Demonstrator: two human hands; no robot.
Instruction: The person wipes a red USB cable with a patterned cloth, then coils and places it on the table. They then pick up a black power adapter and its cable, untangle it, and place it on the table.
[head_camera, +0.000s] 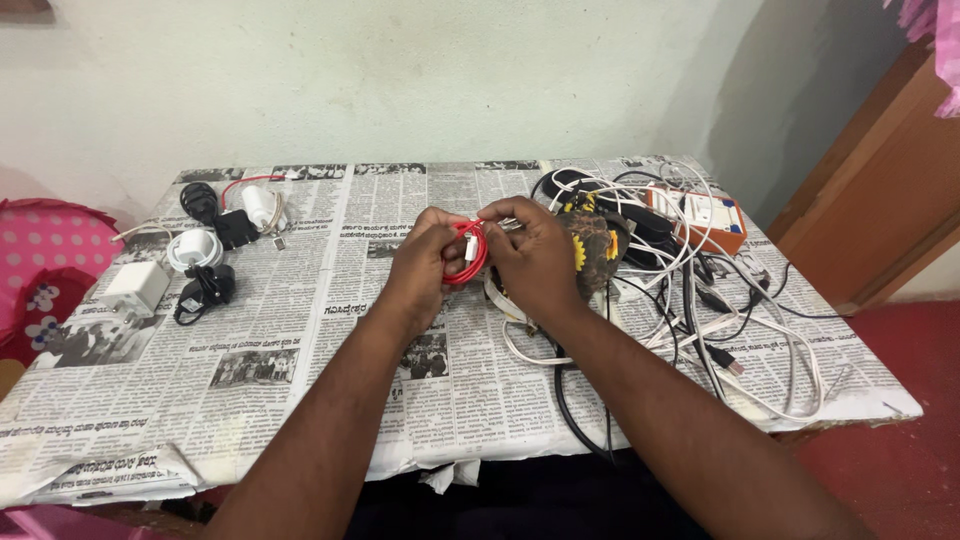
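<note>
1. We see a big cable tangle unsorted on the newspaper-covered table
2. Several coiled chargers lie apart, far left
3. Our left hand and right hand pinch a half-wound red cable above the table's middle

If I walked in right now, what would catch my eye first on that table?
Probably the bright red cable, coiled into a small loop and held between the left hand and right hand at the table's middle. Next, the big tangle of white and black cables sprawled over the right side of the newspaper-covered table. On the far left lie neater bundles and a white charger block.
</note>
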